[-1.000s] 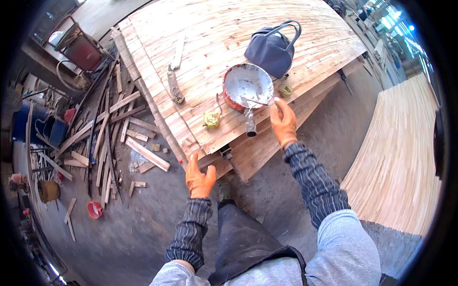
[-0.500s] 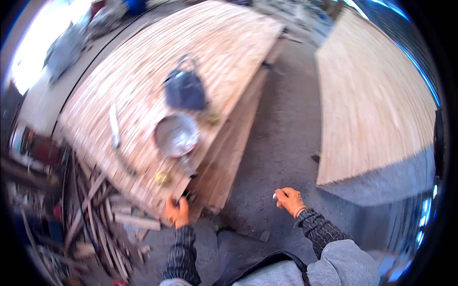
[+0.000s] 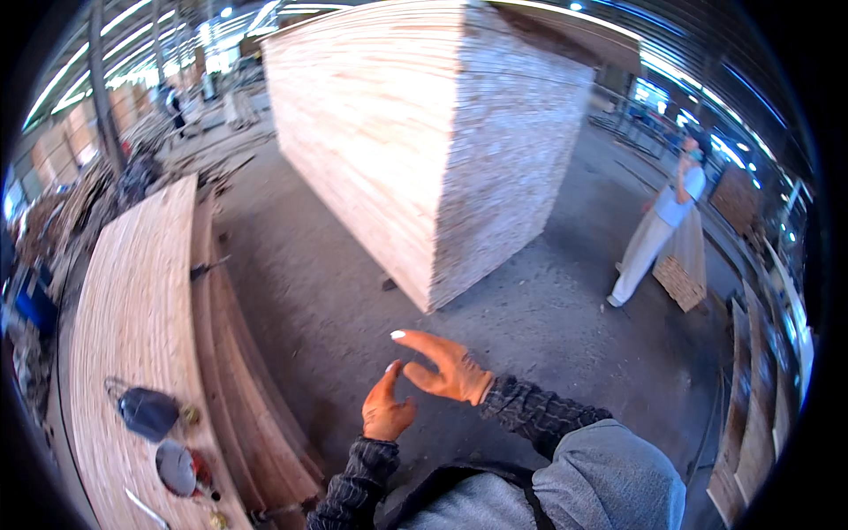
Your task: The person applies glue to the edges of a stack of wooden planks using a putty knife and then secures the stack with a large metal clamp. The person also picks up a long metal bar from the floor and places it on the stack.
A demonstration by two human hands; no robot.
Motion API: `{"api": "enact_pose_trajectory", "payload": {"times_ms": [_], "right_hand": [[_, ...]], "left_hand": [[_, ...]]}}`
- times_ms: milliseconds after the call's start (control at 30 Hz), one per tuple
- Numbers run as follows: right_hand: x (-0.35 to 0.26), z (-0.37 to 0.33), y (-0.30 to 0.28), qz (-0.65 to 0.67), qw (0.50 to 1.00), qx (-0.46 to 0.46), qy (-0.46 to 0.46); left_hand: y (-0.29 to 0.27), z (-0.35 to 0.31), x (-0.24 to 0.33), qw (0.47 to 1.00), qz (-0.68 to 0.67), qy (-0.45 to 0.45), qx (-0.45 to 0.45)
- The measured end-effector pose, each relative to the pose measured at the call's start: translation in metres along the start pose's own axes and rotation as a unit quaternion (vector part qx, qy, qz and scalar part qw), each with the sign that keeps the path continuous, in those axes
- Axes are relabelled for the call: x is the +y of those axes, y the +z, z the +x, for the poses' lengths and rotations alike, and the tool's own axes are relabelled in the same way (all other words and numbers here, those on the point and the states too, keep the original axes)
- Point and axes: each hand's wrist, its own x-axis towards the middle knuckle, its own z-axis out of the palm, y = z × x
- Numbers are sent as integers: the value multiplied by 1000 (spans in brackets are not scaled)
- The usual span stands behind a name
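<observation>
Both my hands wear orange gloves and are raised close together in front of me, over the floor. My right hand [image 3: 449, 367] has its index finger stretched out, with the thumb apart below it. A white tip shows on that finger, and nothing is visible in the hand. Just left of it, my left hand [image 3: 387, 413] points its index finger up, also white at the tip; its thumb stands apart. Neither hand touches the board stack [image 3: 141, 291] at the left. On that stack sit a dark bag-like bundle [image 3: 147, 413] and a round reddish pan [image 3: 179, 468].
A tall stack of wooden panels [image 3: 371, 132] stands ahead, its corner toward me. Another person [image 3: 669, 216] stands at the right beside a leaning board [image 3: 685, 265]. More boards [image 3: 751, 397] line the right edge. A thin light-coloured tool [image 3: 146, 510] lies near the pan.
My view has swung right and up, bringing the tall panel stack and the person into sight. My left hand has left the board corner, and both hands have come together.
</observation>
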Motion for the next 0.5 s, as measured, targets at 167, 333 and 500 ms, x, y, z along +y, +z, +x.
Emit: {"api": "enact_pose_trajectory", "payload": {"times_ms": [167, 333, 500], "right_hand": [[86, -48, -126, -132, 985, 61, -91], [164, -114, -268, -59, 960, 190, 199], [212, -99, -352, -99, 947, 284, 111]], "left_hand": [[170, 73, 80, 956, 12, 227, -188], [231, 120, 192, 940, -223, 125, -227], [279, 195, 212, 965, -150, 188, -102]]}}
